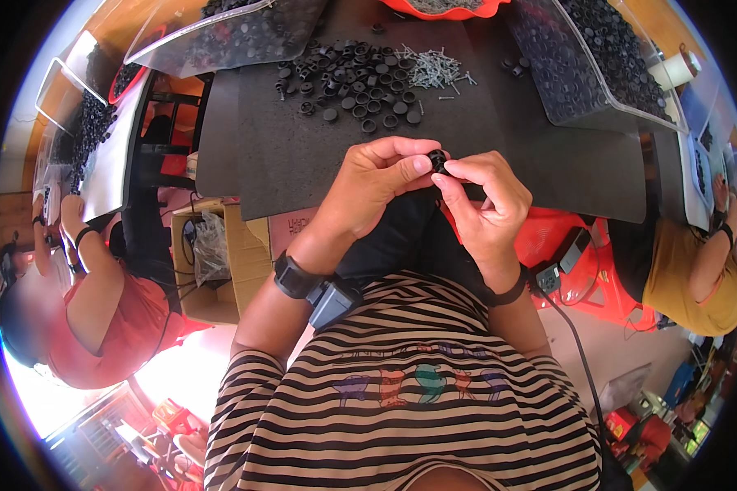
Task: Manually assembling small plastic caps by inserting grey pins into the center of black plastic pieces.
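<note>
Between my two hands, above the near edge of the dark table [303, 164], is a small round black plastic part [439, 161]. My left hand [378, 180] pinches it from the left with thumb and forefinger. From the right, the thumb and fingertips of my right hand [487, 196] close on the same part. The fingertips cover much of it. Farther back on the table lies a heap of black caps and rings [356, 82]. Touching that heap on its right is a pile of small silver screws [436, 69].
Clear bins of black parts stand at the far left [221, 45] and far right [602, 74]. A red tray [446, 6] sits at the back. A cardboard box [241, 254] is left of my lap. Co-workers in red [115, 319] and yellow [692, 278] sit on either side.
</note>
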### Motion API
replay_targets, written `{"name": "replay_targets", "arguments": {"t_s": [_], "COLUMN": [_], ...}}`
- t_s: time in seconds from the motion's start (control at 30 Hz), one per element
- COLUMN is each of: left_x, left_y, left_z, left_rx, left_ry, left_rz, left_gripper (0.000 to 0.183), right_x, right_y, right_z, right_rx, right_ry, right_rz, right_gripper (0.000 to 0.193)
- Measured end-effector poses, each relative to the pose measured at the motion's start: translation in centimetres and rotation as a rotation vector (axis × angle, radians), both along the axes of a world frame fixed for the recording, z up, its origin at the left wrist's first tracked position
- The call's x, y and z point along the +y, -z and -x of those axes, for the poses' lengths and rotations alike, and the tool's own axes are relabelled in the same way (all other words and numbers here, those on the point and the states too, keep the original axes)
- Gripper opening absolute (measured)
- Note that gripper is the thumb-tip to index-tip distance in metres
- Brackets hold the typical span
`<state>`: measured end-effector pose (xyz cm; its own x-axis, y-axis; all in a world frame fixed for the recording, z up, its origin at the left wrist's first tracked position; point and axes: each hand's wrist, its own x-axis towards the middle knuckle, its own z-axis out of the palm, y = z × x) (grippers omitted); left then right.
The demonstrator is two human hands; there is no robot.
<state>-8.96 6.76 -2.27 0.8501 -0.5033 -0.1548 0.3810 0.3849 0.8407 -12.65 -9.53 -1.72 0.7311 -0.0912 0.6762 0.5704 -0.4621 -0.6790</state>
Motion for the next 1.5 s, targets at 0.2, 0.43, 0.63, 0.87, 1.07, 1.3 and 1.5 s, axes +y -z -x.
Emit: {"name": "replay_targets", "arguments": {"t_s": [0.2,0.43,0.63,0.87,1.07,1.3,1.5], "left_x": [0.05,0.02,0.07,0.08,0.02,0.07,0.06], "left_y": [0.36,0.28,0.19,0.37,0.55,0.62,0.63], "left_z": [0.05,0.02,0.03,0.12,0.07,0.08,0.06], "left_rx": [-0.013,-0.021,-0.017,-0.023,-0.033,-0.033,-0.030], "left_ry": [-0.004,0.004,0.009,0.005,0.012,0.006,0.002], "left_rz": [0.011,0.015,0.011,0.004,0.015,0.001,-0.006], "left_gripper": [0.022,0.022,0.022,0.022,0.021,0.021,0.020], "right_x": [-0.08,-0.11,-0.07,-0.05,-0.15,-0.10,-0.06], "right_y": [0.02,-0.01,0.03,-0.30,-0.21,-0.10,0.08], "right_z": [0.10,0.16,0.20,0.40,0.34,0.43,0.35], "right_rx": [0.016,0.019,0.036,0.045,0.032,0.039,0.048], "right_ry": [-0.011,-0.013,-0.024,-0.013,-0.008,-0.004,-0.018], "right_rz": [-0.003,-0.002,-0.019,0.007,0.020,0.004,-0.019], "right_gripper": [0.020,0.019,0.018,0.018,0.018,0.019,0.019]}}
